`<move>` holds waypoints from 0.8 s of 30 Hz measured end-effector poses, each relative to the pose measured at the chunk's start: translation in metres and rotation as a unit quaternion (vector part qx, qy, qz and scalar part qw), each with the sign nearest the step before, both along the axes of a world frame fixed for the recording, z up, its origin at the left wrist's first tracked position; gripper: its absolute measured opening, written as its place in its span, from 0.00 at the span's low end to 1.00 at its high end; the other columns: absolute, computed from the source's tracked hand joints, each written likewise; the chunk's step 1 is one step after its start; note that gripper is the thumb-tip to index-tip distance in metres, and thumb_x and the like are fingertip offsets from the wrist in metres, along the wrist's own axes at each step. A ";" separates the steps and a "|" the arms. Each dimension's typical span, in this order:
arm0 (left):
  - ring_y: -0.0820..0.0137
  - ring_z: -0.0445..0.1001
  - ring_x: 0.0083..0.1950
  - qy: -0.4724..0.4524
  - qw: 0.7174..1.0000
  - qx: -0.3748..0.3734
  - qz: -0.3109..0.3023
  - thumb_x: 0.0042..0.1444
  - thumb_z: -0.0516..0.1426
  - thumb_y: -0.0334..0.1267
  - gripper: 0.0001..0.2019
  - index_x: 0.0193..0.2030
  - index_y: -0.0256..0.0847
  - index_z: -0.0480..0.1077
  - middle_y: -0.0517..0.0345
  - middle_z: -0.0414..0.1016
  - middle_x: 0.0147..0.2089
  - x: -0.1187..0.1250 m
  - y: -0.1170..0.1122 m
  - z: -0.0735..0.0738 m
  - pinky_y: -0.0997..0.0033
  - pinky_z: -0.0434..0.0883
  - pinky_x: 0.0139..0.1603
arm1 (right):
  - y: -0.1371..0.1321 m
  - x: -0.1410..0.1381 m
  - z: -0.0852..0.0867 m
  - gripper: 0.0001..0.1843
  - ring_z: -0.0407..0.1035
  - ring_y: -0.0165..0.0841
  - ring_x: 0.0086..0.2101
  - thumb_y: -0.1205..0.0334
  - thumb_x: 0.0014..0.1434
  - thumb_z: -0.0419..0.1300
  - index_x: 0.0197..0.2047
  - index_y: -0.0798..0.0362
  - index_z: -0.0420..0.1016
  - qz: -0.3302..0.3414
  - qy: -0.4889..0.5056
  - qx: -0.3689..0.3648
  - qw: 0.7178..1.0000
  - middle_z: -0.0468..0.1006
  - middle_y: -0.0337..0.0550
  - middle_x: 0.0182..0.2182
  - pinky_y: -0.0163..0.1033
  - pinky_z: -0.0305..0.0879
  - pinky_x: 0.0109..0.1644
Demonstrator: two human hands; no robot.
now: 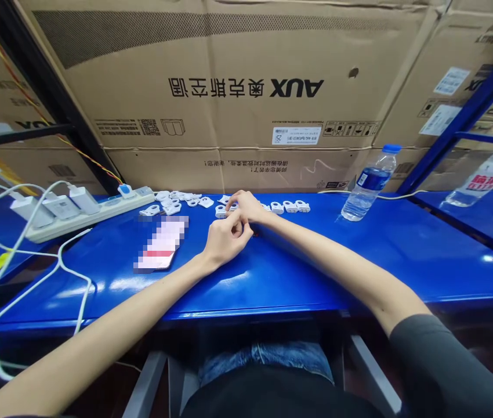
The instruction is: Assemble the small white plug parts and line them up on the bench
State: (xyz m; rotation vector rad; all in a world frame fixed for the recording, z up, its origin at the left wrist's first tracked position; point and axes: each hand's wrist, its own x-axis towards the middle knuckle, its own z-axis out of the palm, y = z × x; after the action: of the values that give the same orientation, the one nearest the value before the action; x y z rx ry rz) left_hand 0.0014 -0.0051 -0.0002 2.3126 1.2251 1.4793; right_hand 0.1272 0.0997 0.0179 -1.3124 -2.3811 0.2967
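The one head-worn camera looked forward and down from above the person's lap, facing the blue metal counter [272, 273] square on. Cardboard AUX boxes [229, 58] stood close behind it and filled the top of the wide frame. The left forearm [98, 325] entered near 7 o'clock and the right forearm [337, 255] near 4 o'clock. The left hand [227, 241] and right hand [246, 208] sat near center, close to the lens, with jeans [264, 360] at 6 o'clock.

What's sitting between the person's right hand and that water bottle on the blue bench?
In the head view, a row of small white plastic parts lies between the right hand and the water bottle.
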 end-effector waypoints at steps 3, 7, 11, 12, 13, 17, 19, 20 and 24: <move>0.76 0.59 0.20 0.000 1.000 -0.005 0.003 0.57 0.56 0.37 0.05 0.30 0.43 0.65 0.71 0.58 0.18 0.000 0.000 0.001 0.73 0.60 0.29 | -0.002 0.004 0.000 0.17 0.74 0.43 0.55 0.57 0.60 0.68 0.52 0.50 0.83 0.005 0.007 0.029 1.000 0.82 0.50 0.54 0.41 0.69 0.56; 0.76 0.58 0.20 0.006 1.000 -0.013 -0.001 0.57 0.56 0.38 0.06 0.30 0.43 0.65 0.71 0.58 0.18 0.001 -0.001 0.001 0.73 0.59 0.28 | -0.008 0.009 0.003 0.14 0.77 0.41 0.50 0.60 0.62 0.64 0.50 0.51 0.83 0.025 -0.009 0.015 1.000 0.85 0.46 0.50 0.41 0.70 0.53; 0.75 0.59 0.20 0.009 1.000 -0.013 -0.003 0.59 0.55 0.38 0.06 0.30 0.43 0.65 0.70 0.59 0.18 0.000 0.000 0.000 0.73 0.60 0.29 | -0.011 0.010 0.003 0.13 0.76 0.42 0.50 0.59 0.63 0.63 0.50 0.50 0.82 0.022 -0.015 0.020 0.999 0.85 0.45 0.49 0.42 0.69 0.52; 0.75 0.59 0.20 0.010 1.000 -0.012 -0.002 0.59 0.55 0.38 0.06 0.30 0.43 0.65 0.70 0.59 0.18 0.000 0.000 0.000 0.73 0.60 0.29 | -0.011 0.010 0.003 0.14 0.76 0.42 0.50 0.58 0.63 0.63 0.50 0.50 0.82 0.022 -0.017 0.020 0.999 0.85 0.45 0.49 0.42 0.69 0.52; 0.75 0.59 0.20 0.011 1.000 -0.013 -0.001 0.59 0.55 0.38 0.07 0.30 0.43 0.65 0.70 0.59 0.18 0.000 0.000 0.000 0.73 0.60 0.29 | -0.011 0.011 0.003 0.15 0.75 0.42 0.50 0.58 0.63 0.63 0.51 0.50 0.82 0.021 -0.017 0.020 0.999 0.84 0.45 0.49 0.42 0.69 0.53; 0.75 0.59 0.20 0.006 1.000 -0.023 0.015 0.59 0.56 0.38 0.06 0.31 0.43 0.65 0.70 0.59 0.18 0.000 -0.001 0.001 0.72 0.60 0.30 | -0.018 0.018 0.005 0.19 0.72 0.42 0.54 0.57 0.64 0.63 0.57 0.51 0.78 0.013 0.015 0.041 0.999 0.82 0.46 0.53 0.43 0.68 0.57; 0.74 0.62 0.22 0.009 0.998 -0.042 0.043 0.60 0.56 0.37 0.05 0.33 0.43 0.67 0.70 0.60 0.20 -0.001 0.000 0.001 0.72 0.61 0.31 | -0.029 0.026 0.007 0.19 0.71 0.42 0.55 0.58 0.67 0.60 0.59 0.52 0.76 -0.006 0.040 0.067 0.997 0.80 0.48 0.55 0.45 0.67 0.60; 0.73 0.64 0.24 0.019 0.997 -0.054 0.059 0.61 0.55 0.37 0.04 0.34 0.43 0.68 0.68 0.63 0.21 -0.002 0.001 0.001 0.72 0.62 0.32 | -0.037 0.032 0.007 0.19 0.70 0.42 0.56 0.58 0.69 0.58 0.59 0.53 0.75 -0.016 0.046 0.083 0.995 0.79 0.49 0.56 0.46 0.66 0.62; 0.63 0.77 0.45 0.113 0.983 -0.103 0.098 0.66 0.56 0.47 0.13 0.48 0.42 0.73 0.52 0.79 0.45 -0.007 0.004 0.001 0.64 0.72 0.48 | -0.078 0.060 0.003 0.22 0.67 0.45 0.61 0.55 0.73 0.51 0.64 0.55 0.72 -0.050 0.036 0.098 0.993 0.75 0.54 0.60 0.51 0.62 0.68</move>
State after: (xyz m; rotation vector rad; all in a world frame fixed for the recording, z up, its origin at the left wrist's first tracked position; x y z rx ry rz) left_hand -0.0059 -0.0007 0.0011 2.3225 1.6239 1.0974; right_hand 0.1870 0.0219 0.0212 -1.3006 -2.2131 0.0761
